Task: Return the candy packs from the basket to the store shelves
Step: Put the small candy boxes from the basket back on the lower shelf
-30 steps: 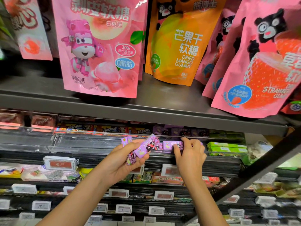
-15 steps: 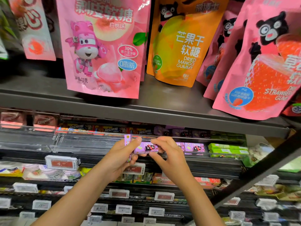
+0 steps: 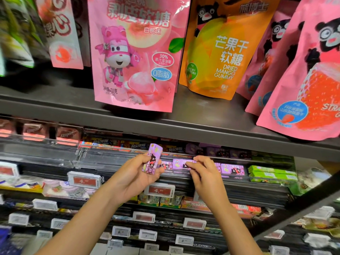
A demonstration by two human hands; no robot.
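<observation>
My left hand (image 3: 137, 174) grips a small purple candy pack (image 3: 153, 158), held upright in front of the clear-fronted shelf tray (image 3: 110, 159). My right hand (image 3: 205, 173) pinches a second purple candy pack (image 3: 181, 164) lying flat at the tray's front edge. More purple packs (image 3: 232, 169) of the same kind lie in the row to the right. The basket is out of view.
Green candy packs (image 3: 272, 174) fill the tray's right end. Large pink (image 3: 136, 52) and orange gummy bags (image 3: 220, 48) hang above the grey shelf (image 3: 165, 126). Price tags (image 3: 159, 189) line the shelf fronts below. A dark diagonal bar (image 3: 303, 205) crosses at right.
My right hand took one purple pack from my left hand and moved it right to the tray's front. My left hand turned its remaining pack upright.
</observation>
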